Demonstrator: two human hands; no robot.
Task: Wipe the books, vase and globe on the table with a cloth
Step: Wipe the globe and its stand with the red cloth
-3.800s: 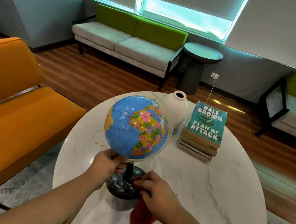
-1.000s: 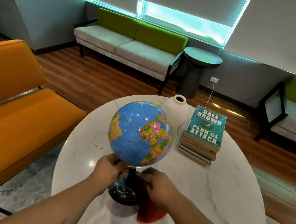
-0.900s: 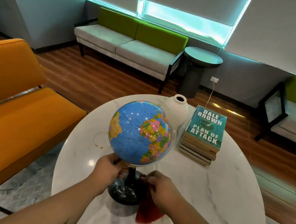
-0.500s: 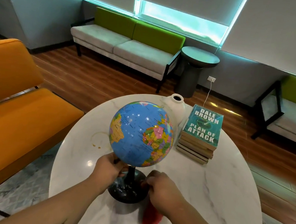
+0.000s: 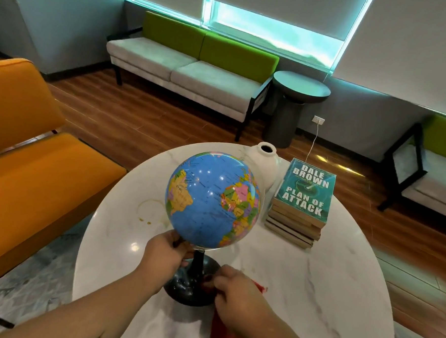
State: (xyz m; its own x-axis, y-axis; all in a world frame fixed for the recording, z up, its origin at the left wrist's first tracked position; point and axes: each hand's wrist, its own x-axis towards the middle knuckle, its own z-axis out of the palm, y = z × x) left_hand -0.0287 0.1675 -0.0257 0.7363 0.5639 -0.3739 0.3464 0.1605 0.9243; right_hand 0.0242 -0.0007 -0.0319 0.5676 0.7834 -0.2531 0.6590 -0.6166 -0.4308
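Vase (image 5: 265,164) partly hidden behind globe (image 5: 211,199); red cloth (image 5: 221,335) largely covered by right hand (image 5: 237,288). Round white marble table (image 5: 327,281), ring-stained left of the globe, stands beside an orange sofa (image 5: 31,181). Books (image 5: 301,200) are stacked to the right. Left hand (image 5: 164,254) grips the globe's underside. Right hand clutches the cloth against the black base (image 5: 182,287).

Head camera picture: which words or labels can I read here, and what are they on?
"DALE BROWN": top teal paperback book of the stack, on its cover.
"PLAN OF ATTACK": same cover, lower down.
Blue plastic globe on its black stand: map labels too small to read.
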